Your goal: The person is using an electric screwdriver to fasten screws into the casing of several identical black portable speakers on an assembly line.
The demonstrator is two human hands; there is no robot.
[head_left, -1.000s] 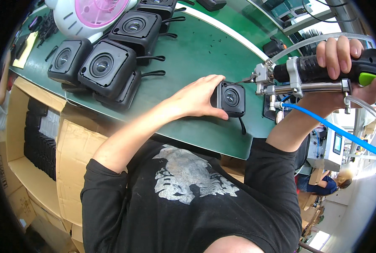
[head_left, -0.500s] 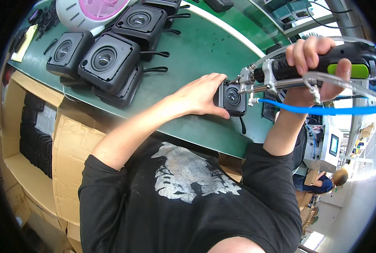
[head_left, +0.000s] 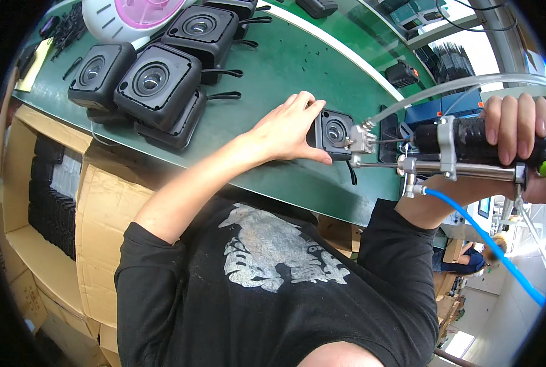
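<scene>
A small black square speaker [head_left: 334, 131] with a round cone and a strap loop lies on the green table [head_left: 267, 183]. My left hand [head_left: 290, 129] grips its left side, thumb below and fingers above. My right hand [head_left: 518, 131] is wrapped around a black electric screwdriver [head_left: 429, 139] with a metal feeder head and air hoses attached. The tool's head is over the speaker's right edge; whether its tip touches a screw is too small to tell.
Several similar black speakers [head_left: 157, 79] are stacked at the left, beside a white and pink machine [head_left: 141, 15]. An open cardboard box [head_left: 111, 238] with black parts stands at the lower left. A blue hose [head_left: 469, 223] hangs at the right. Another person [head_left: 469, 260] is in the background.
My right hand has moved right and down with the screwdriver, pulling its body farther from the speaker. The tool's head is now lower on the speaker's right side. My left hand stays on the speaker.
</scene>
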